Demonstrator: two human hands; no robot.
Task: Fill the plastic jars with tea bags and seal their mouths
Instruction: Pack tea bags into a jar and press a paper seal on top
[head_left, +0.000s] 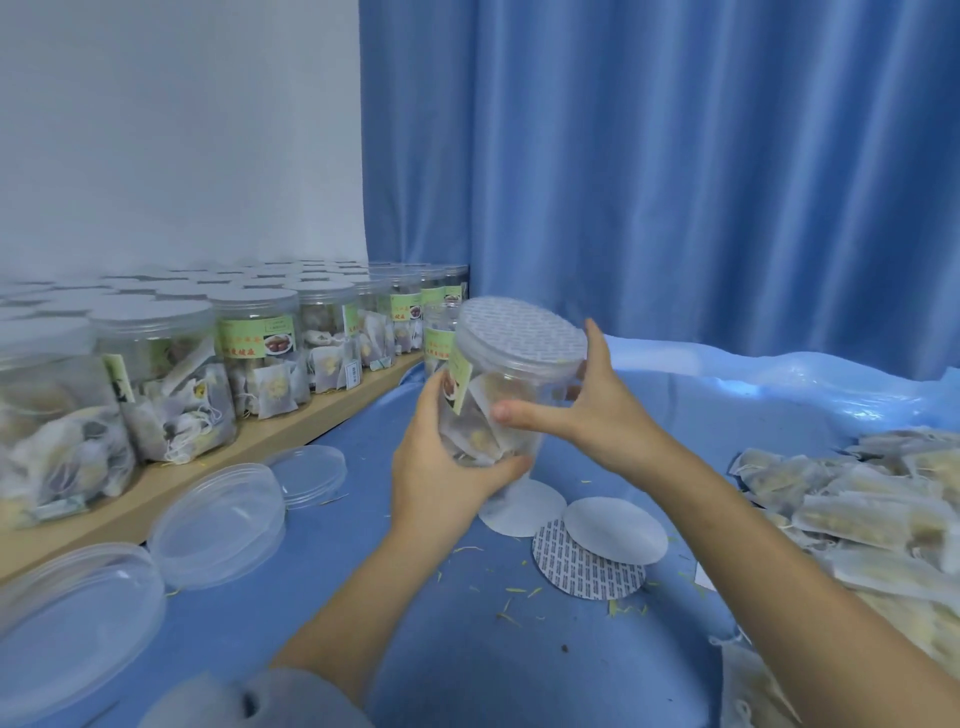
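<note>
I hold the plastic jar (498, 395) tilted in the air above the blue table (467, 649), tea bags inside and a patterned seal disc (522, 330) on its mouth. My left hand (441, 457) cups and grips its base. My right hand (597, 410) clasps its side, thumb across the front.

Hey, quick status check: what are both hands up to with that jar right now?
Left hand grips jar low. Right hand holds its side. Seal disc on mouth, no lid yet. Nothing in the way.
</note>
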